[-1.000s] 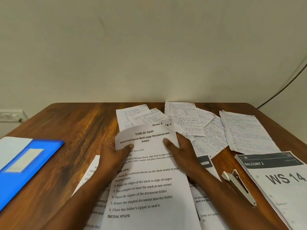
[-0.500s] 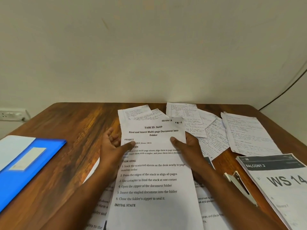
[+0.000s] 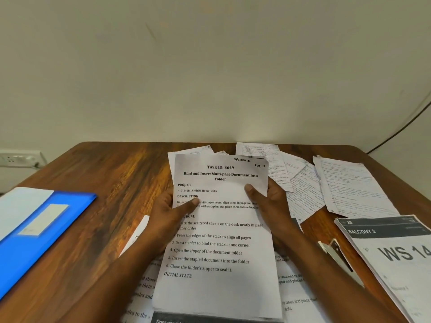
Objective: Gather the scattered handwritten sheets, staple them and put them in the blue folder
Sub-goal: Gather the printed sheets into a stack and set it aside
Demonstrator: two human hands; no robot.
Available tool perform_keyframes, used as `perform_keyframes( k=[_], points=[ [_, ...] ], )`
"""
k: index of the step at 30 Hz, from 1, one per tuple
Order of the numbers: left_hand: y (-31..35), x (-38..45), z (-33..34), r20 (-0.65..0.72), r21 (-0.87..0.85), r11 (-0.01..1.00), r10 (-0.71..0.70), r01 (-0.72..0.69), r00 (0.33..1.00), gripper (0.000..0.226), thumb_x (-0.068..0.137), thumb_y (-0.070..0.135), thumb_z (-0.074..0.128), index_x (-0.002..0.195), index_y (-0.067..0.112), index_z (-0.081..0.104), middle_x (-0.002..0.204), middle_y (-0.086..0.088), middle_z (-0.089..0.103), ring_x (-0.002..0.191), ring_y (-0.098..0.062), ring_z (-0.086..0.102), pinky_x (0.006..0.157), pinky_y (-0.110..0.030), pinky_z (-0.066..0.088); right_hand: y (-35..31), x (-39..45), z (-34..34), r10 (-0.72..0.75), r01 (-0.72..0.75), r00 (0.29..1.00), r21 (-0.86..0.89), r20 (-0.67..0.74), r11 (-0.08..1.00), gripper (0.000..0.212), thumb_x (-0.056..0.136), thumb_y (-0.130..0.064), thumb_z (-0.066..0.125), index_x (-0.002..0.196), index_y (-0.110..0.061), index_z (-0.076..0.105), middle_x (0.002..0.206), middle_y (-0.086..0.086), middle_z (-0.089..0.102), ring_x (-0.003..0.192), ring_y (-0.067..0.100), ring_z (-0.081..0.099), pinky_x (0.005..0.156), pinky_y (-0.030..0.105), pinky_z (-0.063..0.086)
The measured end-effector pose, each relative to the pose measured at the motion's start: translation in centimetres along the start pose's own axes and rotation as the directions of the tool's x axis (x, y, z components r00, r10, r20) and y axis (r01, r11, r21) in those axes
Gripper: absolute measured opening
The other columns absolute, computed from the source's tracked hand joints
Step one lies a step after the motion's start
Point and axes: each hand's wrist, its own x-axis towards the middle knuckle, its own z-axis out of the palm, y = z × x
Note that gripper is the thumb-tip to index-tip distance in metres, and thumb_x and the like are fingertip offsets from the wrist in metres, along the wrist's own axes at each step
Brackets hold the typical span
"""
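I hold a printed instruction sheet [image 3: 219,243] headed "TASK ID: 3649" up over the desk. My left hand [image 3: 170,213] grips its left edge with the thumb on the text. My right hand [image 3: 270,203] grips its right edge, thumb on top. Behind it, several handwritten sheets [image 3: 300,190] lie scattered and overlapping at the far middle and right of the wooden desk [image 3: 112,173]; one larger handwritten sheet [image 3: 352,187] lies apart at the right. A silver stapler [image 3: 338,257] lies near my right forearm. The blue folder [image 3: 39,231] lies shut at the left edge.
More printed pages [image 3: 144,287] lie under the held sheet near me. A printed stack marked "BALCONY 2 / WS 14" [image 3: 396,255] sits at the right front. A wall socket [image 3: 18,158] is at the left, a black cable [image 3: 401,129] runs down the right wall.
Both hands have lifted the printed sheet up and away from me, so its top now covers more of the handwritten sheets. The left thumb has closed onto the page.
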Motion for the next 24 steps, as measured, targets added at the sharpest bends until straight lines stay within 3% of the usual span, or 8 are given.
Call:
perform_keyframes(
  k=[3, 5, 7, 10, 15, 19, 22, 24],
  points=[
    [0.2, -0.2, 0.2, -0.043, 0.011, 0.999, 0.048, -0.048, 0.998, 0.026, 0.091, 0.012, 0.074, 0.116, 0.005, 0.071, 0.109, -0.019, 0.079, 0.093, -0.041, 0.079, 0.076, -0.050, 0.066, -0.2, 0.1, 0.1, -0.031, 0.031, 0.999, -0.022, -0.024, 0.999, 0.025, 0.094, -0.017, 0.073, 0.117, -0.023, 0.067, 0.108, -0.001, 0.079, 0.099, 0.028, 0.077, 0.080, 0.042, 0.064],
    [0.4, -0.4, 0.3, -0.051, 0.030, 0.996, 0.080, -0.079, 0.995, 0.023, 0.091, 0.014, 0.074, 0.112, 0.005, 0.074, 0.107, -0.019, 0.080, 0.091, -0.041, 0.079, 0.078, -0.052, 0.065, -0.2, 0.1, 0.2, -0.037, 0.037, 0.999, 0.000, -0.027, 0.999, 0.036, 0.087, -0.027, 0.079, 0.120, -0.020, 0.067, 0.115, 0.005, 0.078, 0.107, 0.032, 0.074, 0.089, 0.051, 0.062],
    [0.6, -0.7, 0.4, -0.065, 0.056, 0.995, 0.084, -0.080, 0.994, 0.016, 0.094, 0.011, 0.072, 0.109, 0.005, 0.075, 0.101, -0.018, 0.081, 0.082, -0.037, 0.080, 0.066, -0.044, 0.066, -0.2, 0.2, 0.4, 0.011, -0.011, 1.000, 0.058, -0.010, 0.998, 0.037, 0.089, -0.021, 0.077, 0.125, -0.018, 0.066, 0.122, 0.009, 0.076, 0.113, 0.034, 0.072, 0.096, 0.055, 0.058],
    [0.9, -0.9, 0.5, -0.097, 0.058, 0.997, 0.063, -0.058, 0.993, 0.012, 0.098, 0.009, 0.069, 0.108, 0.003, 0.073, 0.084, -0.014, 0.080, 0.058, -0.022, 0.076, 0.046, -0.026, 0.056, -0.1, -0.1, 0.4, 0.103, -0.108, 0.993, 0.101, 0.055, 0.989, 0.030, 0.099, -0.003, 0.064, 0.127, -0.014, 0.066, 0.125, 0.009, 0.075, 0.119, 0.032, 0.070, 0.103, 0.050, 0.054],
    [1.1, -0.5, 0.0, -0.103, -0.057, 0.998, -0.030, 0.024, 0.994, 0.022, 0.097, 0.009, 0.071, 0.118, 0.004, 0.071, 0.106, -0.021, 0.079, 0.087, -0.041, 0.079, 0.067, -0.047, 0.067, 0.1, -0.7, 0.5, 0.150, -0.148, 0.984, -0.027, 0.094, 0.989, 0.024, 0.101, -0.003, 0.063, 0.119, -0.017, 0.071, 0.118, 0.004, 0.078, 0.116, 0.029, 0.072, 0.102, 0.045, 0.056],
    [1.6, -0.8, 0.2, 0.001, -0.090, 0.987, -0.136, 0.135, 0.991, 0.024, 0.096, 0.001, 0.069, 0.120, 0.003, 0.068, 0.105, -0.020, 0.080, 0.084, -0.038, 0.080, 0.060, -0.044, 0.066, 0.0, -0.6, 0.7, 0.139, -0.132, 0.985, -0.072, 0.099, 0.989, 0.025, 0.100, -0.002, 0.064, 0.117, -0.021, 0.069, 0.113, -0.004, 0.079, 0.112, 0.022, 0.073, 0.093, 0.033, 0.059],
    [1.6, -0.8, 0.0, 0.053, -0.070, 0.986, -0.145, 0.149, 0.988, 0.029, 0.096, -0.004, 0.066, 0.124, 0.002, 0.066, 0.111, -0.021, 0.079, 0.090, -0.039, 0.079, 0.065, -0.045, 0.067, 0.5, -0.6, 0.8, 0.133, -0.127, 0.986, -0.064, 0.099, 0.990, 0.030, 0.092, -0.016, 0.074, 0.120, -0.025, 0.071, 0.123, 0.001, 0.076, 0.119, 0.026, 0.070, 0.108, 0.051, 0.052],
    [1.8, -0.8, -0.1, 0.086, -0.036, 0.990, -0.135, 0.139, 0.987, 0.028, 0.096, -0.007, 0.063, 0.122, 0.004, 0.065, 0.110, -0.020, 0.079, 0.089, -0.037, 0.080, 0.064, -0.042, 0.066, 0.7, -0.5, 0.9, 0.125, -0.116, 0.986, -0.078, 0.114, 0.990, 0.033, 0.087, -0.021, 0.075, 0.119, -0.032, 0.072, 0.126, 0.001, 0.075, 0.122, 0.026, 0.069, 0.112, 0.056, 0.048]
  ],
)
